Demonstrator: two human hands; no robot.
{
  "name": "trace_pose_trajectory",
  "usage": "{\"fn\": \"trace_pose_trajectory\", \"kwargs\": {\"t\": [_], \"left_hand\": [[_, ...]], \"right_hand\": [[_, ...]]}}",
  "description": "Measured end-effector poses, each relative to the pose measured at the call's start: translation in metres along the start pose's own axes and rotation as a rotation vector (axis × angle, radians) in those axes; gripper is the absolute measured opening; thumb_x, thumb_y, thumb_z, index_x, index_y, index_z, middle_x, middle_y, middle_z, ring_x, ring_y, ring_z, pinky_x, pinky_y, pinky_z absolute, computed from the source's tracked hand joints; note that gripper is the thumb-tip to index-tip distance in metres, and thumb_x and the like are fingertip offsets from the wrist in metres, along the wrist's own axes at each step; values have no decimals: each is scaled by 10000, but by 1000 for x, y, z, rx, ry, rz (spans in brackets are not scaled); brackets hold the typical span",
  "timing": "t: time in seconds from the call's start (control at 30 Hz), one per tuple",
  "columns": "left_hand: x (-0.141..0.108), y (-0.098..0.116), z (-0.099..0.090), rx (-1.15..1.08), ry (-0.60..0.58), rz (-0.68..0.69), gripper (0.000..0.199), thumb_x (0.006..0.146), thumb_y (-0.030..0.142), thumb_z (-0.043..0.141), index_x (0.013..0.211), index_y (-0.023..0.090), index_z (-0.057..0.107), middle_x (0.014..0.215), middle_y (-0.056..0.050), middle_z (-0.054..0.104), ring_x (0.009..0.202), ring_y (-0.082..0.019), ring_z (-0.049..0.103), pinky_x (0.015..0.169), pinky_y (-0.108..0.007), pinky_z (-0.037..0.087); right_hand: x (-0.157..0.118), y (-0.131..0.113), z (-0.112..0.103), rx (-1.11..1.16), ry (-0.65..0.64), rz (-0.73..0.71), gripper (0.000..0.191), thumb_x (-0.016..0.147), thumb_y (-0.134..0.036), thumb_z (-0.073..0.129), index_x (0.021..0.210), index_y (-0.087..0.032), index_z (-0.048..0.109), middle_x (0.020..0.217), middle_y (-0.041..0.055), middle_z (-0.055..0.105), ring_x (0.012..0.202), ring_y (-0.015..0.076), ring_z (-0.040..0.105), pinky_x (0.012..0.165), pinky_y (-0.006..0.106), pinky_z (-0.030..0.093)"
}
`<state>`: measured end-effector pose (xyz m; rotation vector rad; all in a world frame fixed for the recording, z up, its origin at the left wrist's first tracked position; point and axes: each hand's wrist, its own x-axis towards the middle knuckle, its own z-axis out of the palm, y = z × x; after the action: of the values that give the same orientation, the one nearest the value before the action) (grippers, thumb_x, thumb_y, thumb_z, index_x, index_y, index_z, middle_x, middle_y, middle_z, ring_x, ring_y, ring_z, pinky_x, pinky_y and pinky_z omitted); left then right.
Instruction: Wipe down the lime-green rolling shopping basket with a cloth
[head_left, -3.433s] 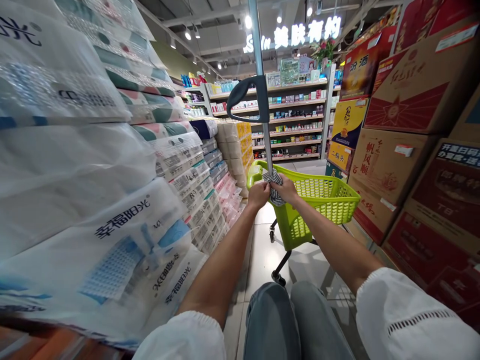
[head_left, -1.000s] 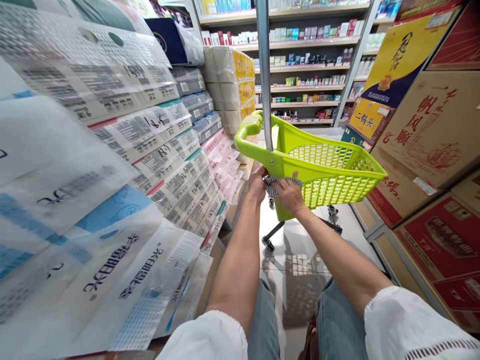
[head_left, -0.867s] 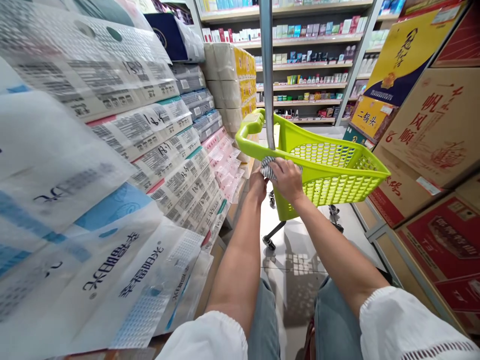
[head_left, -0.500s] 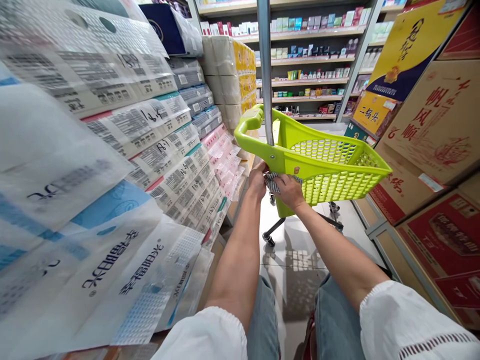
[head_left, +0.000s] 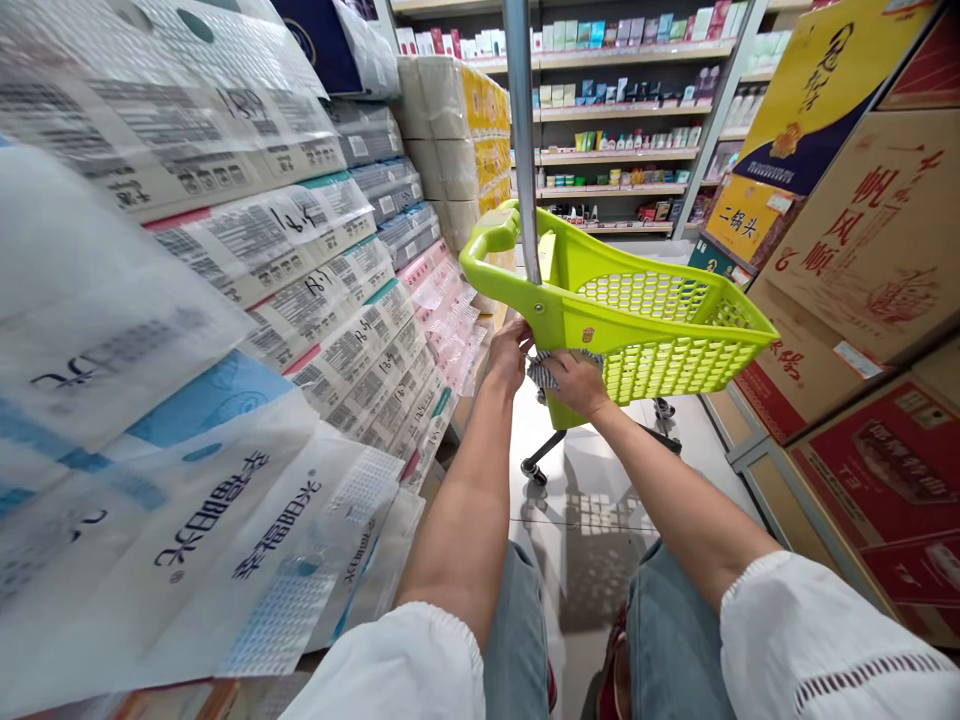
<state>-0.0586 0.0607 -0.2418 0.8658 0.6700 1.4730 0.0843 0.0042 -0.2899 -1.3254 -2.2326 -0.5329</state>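
A lime-green plastic shopping cart (head_left: 660, 340) with perforated sides stands before me on a wheeled base. My right hand (head_left: 577, 382) presses a grey-and-white striped cloth (head_left: 541, 372) to the solid part of its side, below a small orange sticker (head_left: 588, 334). The cloth is bunched under and around my fingers. At the cart's rear edge, below the handle (head_left: 487, 245), my left hand (head_left: 510, 350) has its fingers curled against the plastic; its fingertips are partly hidden.
Stacked tissue packs (head_left: 330, 310) rise close on my left. Liquor cartons (head_left: 862, 230) are piled on the right. A metal pole (head_left: 521, 130) rises from the cart's handle end. Shelves (head_left: 622, 155) of small boxes and bottles stand at the back, beyond the tiled floor (head_left: 555, 515).
My left hand has shifted slightly up and left along the cart's rear edge, a little apart from the cloth. My right hand stays on the cloth at the side. The view has shifted slightly.
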Motion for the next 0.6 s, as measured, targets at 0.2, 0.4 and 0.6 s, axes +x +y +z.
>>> {"fn": "trace_pose_trajectory", "kwargs": {"t": [0.2,0.4,0.6], "left_hand": [[-10,-25,-9,113,42,-53,71,814,226,630,844,168,659,767,-9,668,729,-120,596,675,-235,462],[-16,-43,-17,110,-13,-130,70,799,139,590,754,167,635,757,-6,649,780,-125,601,742,-248,469],[-7,-43,-21,130,32,-165,86,802,202,606,736,165,646,724,-6,641,703,-109,576,655,-215,459]], "right_hand": [[13,7,-30,-27,25,-17,360,908,-347,541,1237,-216,607,1245,103,597,1024,255,517,852,349,380],[41,7,-38,-20,161,142,438,942,-412,474,1320,-202,545,1346,131,526,1129,284,470,917,379,361],[-14,6,9,-21,-140,12,349,938,-335,479,1237,-210,608,1247,105,589,1039,258,503,845,355,363]]}}
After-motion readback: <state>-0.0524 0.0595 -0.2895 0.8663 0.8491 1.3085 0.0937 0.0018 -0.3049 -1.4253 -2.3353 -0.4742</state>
